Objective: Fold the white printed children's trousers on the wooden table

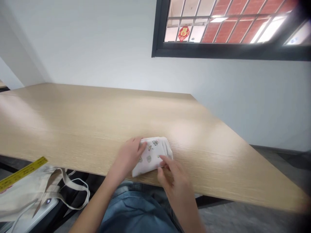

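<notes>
A folded white cloth (150, 156) with small printed motifs lies near the front edge of the light wooden tabletop (97, 119). My left hand (128, 156) rests on the cloth's left side, its fingers lying across the top. My right hand (175, 176) holds the lower right corner, with its fingertips at the cloth's folded edge. The hands hide part of the cloth, and its underside does not show.
Below the table's front edge at the left, a beige canvas tote bag (29, 197) lies with a yellow ruler (21, 173) on it. My denim-clad lap (136, 210) sits below the edge. A barred, dark-framed window (218, 48) is set in the white wall behind.
</notes>
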A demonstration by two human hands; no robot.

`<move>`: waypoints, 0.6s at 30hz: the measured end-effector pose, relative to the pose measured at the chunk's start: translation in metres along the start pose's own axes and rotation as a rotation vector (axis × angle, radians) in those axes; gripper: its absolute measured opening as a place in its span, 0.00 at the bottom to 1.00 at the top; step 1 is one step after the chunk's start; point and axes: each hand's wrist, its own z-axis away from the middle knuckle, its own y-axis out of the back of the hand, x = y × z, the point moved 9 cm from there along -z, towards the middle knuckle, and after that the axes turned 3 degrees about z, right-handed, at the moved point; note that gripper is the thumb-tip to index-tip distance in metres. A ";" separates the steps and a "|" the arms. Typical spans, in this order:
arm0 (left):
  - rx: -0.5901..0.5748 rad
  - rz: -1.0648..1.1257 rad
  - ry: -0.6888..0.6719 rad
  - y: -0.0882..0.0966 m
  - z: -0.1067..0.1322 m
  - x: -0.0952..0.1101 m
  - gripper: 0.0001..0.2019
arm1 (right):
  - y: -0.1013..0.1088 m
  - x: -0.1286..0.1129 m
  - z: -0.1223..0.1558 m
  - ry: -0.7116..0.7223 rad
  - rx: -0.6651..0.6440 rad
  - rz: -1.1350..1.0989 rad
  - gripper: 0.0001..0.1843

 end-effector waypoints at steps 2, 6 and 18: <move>-0.004 0.079 0.115 0.000 0.024 -0.011 0.15 | -0.005 0.011 -0.013 -0.018 -0.065 0.034 0.14; 0.000 0.250 0.268 -0.008 0.057 -0.023 0.16 | -0.027 0.009 -0.033 0.016 -0.300 0.131 0.18; -0.180 0.060 0.227 -0.045 0.035 0.028 0.16 | 0.009 0.040 -0.015 0.216 -0.210 0.325 0.18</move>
